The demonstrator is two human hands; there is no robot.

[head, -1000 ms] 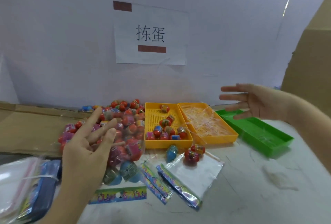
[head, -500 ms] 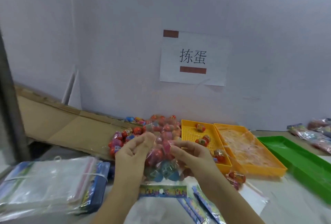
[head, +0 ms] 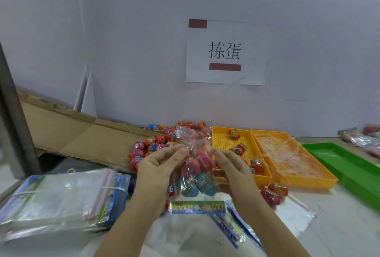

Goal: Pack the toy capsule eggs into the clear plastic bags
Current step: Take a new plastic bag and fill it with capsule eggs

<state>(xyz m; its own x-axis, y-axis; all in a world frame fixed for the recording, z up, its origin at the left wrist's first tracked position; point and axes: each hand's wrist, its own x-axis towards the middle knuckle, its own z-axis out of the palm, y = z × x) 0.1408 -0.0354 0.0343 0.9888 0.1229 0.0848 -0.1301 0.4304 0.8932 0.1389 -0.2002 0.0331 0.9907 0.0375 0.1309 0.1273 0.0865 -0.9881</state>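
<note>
A clear plastic bag filled with several pink, red and blue capsule eggs is held up between both hands. My left hand pinches the bag's upper left side, and my right hand grips its right side. Behind the bag lies a loose pile of capsule eggs. More eggs sit in the left yellow tray. Two red eggs lie on a flat clear bag at the right.
A banded stack of clear bags lies at the left. Printed header cards lie below the hands. A second yellow tray holds clear film, a green tray stands right of it. Flattened cardboard leans at the back left.
My right hand came in from the right and both hands took hold of the filled bag, lifting it a little. The view has swung to the left.
</note>
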